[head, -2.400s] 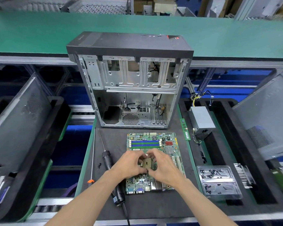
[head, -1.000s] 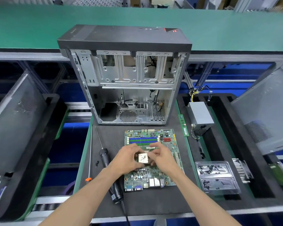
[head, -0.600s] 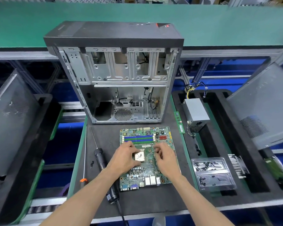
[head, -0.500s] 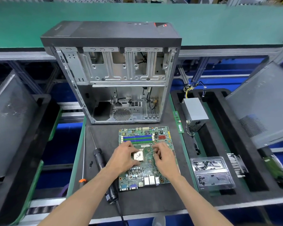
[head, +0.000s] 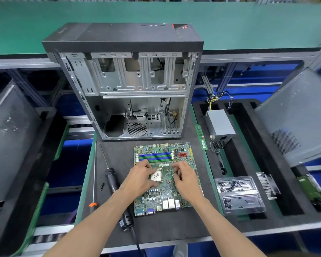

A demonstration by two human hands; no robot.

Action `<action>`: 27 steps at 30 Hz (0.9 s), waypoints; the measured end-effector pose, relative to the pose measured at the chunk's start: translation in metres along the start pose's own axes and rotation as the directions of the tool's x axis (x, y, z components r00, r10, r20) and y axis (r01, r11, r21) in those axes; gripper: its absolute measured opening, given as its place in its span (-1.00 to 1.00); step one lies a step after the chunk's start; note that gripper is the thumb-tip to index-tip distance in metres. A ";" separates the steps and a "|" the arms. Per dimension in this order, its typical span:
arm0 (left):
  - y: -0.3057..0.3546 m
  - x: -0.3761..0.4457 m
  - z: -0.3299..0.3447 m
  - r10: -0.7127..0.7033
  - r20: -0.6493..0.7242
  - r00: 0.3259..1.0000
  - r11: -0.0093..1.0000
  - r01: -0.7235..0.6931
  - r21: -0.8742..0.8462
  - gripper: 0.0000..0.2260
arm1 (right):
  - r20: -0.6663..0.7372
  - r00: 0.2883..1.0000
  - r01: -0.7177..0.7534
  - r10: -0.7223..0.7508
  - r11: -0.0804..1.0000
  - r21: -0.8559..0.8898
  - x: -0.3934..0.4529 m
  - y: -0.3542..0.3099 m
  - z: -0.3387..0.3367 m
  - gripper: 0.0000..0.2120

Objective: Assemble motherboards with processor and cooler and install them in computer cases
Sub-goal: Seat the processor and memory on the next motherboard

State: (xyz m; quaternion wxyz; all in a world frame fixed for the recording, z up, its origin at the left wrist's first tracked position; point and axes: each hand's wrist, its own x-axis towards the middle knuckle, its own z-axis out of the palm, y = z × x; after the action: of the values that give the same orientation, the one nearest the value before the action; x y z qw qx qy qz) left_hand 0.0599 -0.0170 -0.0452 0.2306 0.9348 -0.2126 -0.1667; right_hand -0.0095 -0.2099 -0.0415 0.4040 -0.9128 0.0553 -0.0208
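Green motherboard [head: 161,179] lies flat on the mat before the open case [head: 135,93]. Processor [head: 156,175] sits in its socket; I rest my left hand [head: 139,179] beside it, right hand [head: 185,179] loose-fingered. Next, I judge: latch socket, fit cooler.

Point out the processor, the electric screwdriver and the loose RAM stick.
processor [head: 156,175]: head view, middle of its metal lid, between the hands.
electric screwdriver [head: 112,180]: head view, black body left of the motherboard.
RAM stick [head: 201,137]: head view, middle of the green strip right of the case.
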 end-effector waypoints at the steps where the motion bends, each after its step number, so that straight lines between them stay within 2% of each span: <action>1: 0.000 0.000 0.000 0.005 0.005 1.000 1.000 -0.005 0.009 -0.35 | 0.002 1.000 -0.002 0.002 1.000 0.000 0.000 0.000 0.000 -0.75; 10: -0.001 -0.005 0.000 0.082 -0.071 0.994 0.997 -0.080 0.024 -0.47 | 0.008 1.000 -0.023 0.023 1.000 0.005 0.001 0.000 0.000 -0.74; 27: 0.001 -0.005 -0.004 0.134 -0.016 0.991 0.981 -0.130 0.141 -0.56 | 0.021 0.999 -0.039 0.039 0.999 -0.003 0.001 0.001 0.002 -0.73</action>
State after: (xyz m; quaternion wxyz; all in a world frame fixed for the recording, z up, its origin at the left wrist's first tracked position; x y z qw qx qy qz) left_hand 0.0573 -0.0136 -0.0403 0.1779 0.9345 -0.2824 -0.1241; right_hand -0.0081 -0.2096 -0.0434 0.4037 -0.9123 0.0689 -0.0034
